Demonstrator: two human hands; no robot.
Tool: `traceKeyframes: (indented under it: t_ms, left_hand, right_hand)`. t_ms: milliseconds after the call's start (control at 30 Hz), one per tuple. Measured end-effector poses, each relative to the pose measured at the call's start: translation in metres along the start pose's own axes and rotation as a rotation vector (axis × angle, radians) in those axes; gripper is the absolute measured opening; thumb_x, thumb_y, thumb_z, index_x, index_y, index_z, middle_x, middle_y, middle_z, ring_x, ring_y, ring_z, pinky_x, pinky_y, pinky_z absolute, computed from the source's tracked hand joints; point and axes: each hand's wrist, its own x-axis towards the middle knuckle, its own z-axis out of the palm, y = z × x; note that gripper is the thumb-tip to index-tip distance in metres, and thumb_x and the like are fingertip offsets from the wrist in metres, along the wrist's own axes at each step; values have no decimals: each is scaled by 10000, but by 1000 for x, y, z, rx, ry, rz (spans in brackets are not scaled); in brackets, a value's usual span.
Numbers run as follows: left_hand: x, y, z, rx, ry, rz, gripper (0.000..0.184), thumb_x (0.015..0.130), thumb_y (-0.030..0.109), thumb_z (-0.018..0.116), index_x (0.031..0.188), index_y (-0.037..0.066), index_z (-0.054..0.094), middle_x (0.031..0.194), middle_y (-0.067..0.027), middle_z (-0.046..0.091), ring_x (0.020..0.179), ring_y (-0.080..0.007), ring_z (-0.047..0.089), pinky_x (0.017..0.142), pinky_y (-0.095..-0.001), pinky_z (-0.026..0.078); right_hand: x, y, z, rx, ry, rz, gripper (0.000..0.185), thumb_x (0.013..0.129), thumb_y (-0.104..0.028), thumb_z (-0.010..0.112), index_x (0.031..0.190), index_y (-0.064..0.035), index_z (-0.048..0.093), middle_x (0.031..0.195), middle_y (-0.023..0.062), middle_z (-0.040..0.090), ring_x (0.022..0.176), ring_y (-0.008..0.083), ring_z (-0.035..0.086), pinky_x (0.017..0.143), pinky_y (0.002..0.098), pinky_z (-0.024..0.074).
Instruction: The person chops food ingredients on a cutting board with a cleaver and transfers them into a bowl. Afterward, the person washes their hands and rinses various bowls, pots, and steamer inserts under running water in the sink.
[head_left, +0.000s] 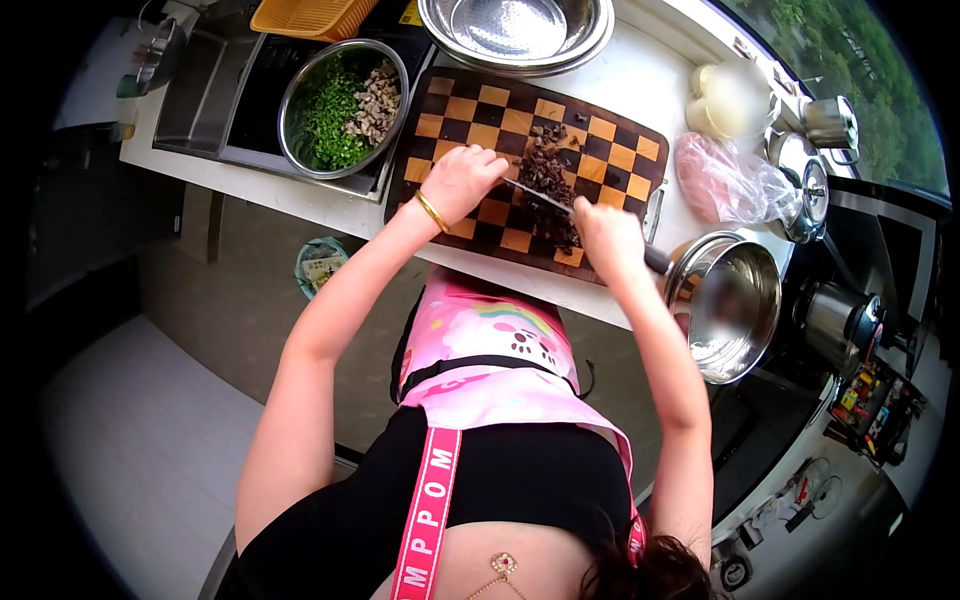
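Note:
My right hand [608, 238] is closed around the handle end of a kitchen knife [540, 195], and the handle is mostly hidden. Its thin blade runs left across a heap of chopped dark brown food [545, 165], perhaps mushroom. At the other end of the blade, the curled fingers of my left hand [462, 185] hold the tip. Both hands are over a checkered wooden cutting board [435, 125], where dark bits are scattered on either side of the blade.
Left of the board, a steel bowl [290, 150] holds chopped greens and pale diced pieces. Steel basins [585, 55] stand behind, near a yellow basket [285, 22]. To the right are a steel pot [765, 320] and a plastic bag [735, 180]. A lined bin [305, 262] stands below the counter.

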Motion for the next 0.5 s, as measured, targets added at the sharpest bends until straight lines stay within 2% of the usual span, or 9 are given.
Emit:
traceKeyframes:
  t_ms: [100, 133, 267, 367, 400, 500]
  left_hand:
    - [6, -4, -2, -45, 23, -8, 131, 758, 97, 639, 802, 69, 518, 728, -66, 523, 745, -253, 566, 663, -356, 482]
    - [7, -5, 3, -53, -7, -18, 94, 773, 72, 591, 834, 72, 521, 769, -76, 525, 766, -258, 566, 666, -365, 489]
    - [14, 10, 11, 56, -43, -35, 70, 784, 68, 527, 851, 82, 509, 812, -83, 532, 776, -265, 581, 695, -359, 511]
    - [10, 3, 1, -40, -30, -68, 113, 785, 21, 505, 887, 70, 495, 847, -93, 516, 830, -288, 554, 704, -379, 487]
    - [8, -2, 0, -64, -39, -92, 118, 788, 25, 506, 897, 67, 489, 834, -98, 515, 824, -302, 550, 700, -387, 482]
    - [10, -6, 3, -115, -3, -118, 119, 793, 31, 503, 904, 68, 485, 824, -102, 516, 821, -305, 548, 688, -388, 478]
  right_hand:
    - [31, 15, -23, -97, -22, -94, 130, 881, -188, 508, 819, -76, 535, 644, 106, 613, 621, 277, 641, 519, 400, 491]
    - [38, 21, -22, -127, -2, -112, 40, 819, -100, 518, 831, -87, 554, 646, 89, 629, 632, 256, 654, 540, 369, 510]
    - [37, 43, 13, -73, 39, -140, 42, 808, -115, 539, 814, -83, 565, 660, 98, 637, 650, 262, 657, 537, 367, 507]
    - [47, 34, -20, -73, 0, -176, 54, 805, -118, 541, 795, -90, 587, 662, 94, 639, 649, 254, 660, 536, 361, 508]
    - [56, 28, -34, -160, -50, -176, 68, 803, -130, 548, 791, -101, 609, 663, 91, 641, 648, 246, 661, 539, 356, 509]
    - [80, 39, -31, -149, -43, -198, 88, 814, -184, 580, 821, -105, 617, 653, 87, 640, 648, 253, 659, 557, 361, 513]
